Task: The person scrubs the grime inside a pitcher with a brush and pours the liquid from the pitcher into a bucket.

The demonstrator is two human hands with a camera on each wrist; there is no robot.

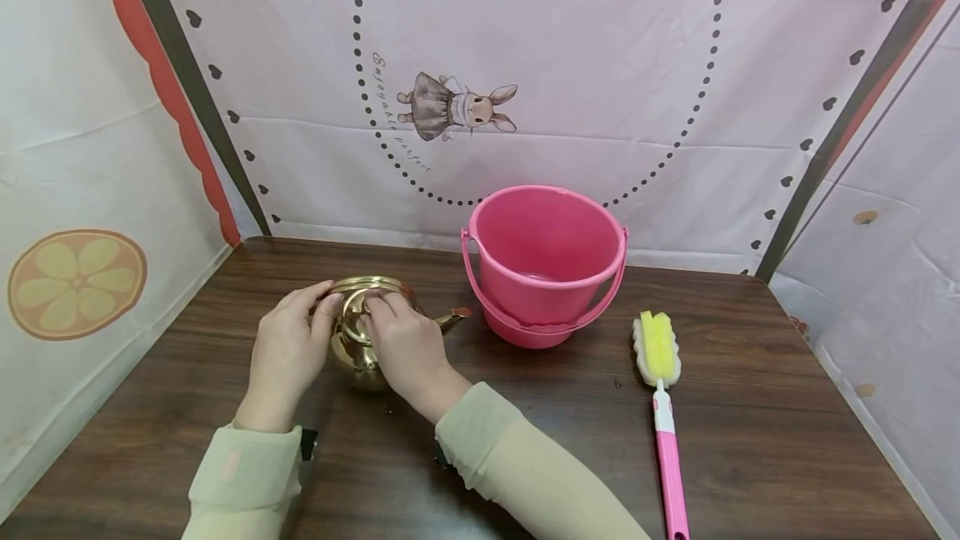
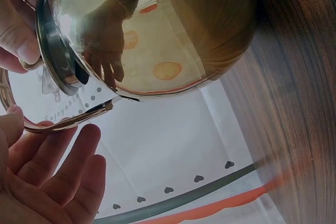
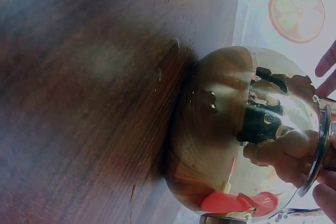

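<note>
A shiny brass kettle (image 1: 358, 363) stands on the table toward the left, its spout (image 1: 450, 320) pointing right. My left hand (image 1: 288, 347) is at the kettle's far left side; in the left wrist view its thumb and fingers pinch the arched handle (image 2: 63, 124). From the right, my right hand (image 1: 408, 350) reaches over the top and holds the knob of the round lid (image 2: 59, 59) at the kettle's mouth. The right thumb presses against that knob in the left wrist view. Part of the kettle's top is hidden behind the hands.
A pink bucket (image 1: 536, 294) with its handle hanging down in front stands right of the kettle. Farther right lies a sponge brush (image 1: 660, 352) with a pink and white handle. Printed cloth walls (image 1: 600, 65) bound the back and sides of the brown table (image 1: 750, 407).
</note>
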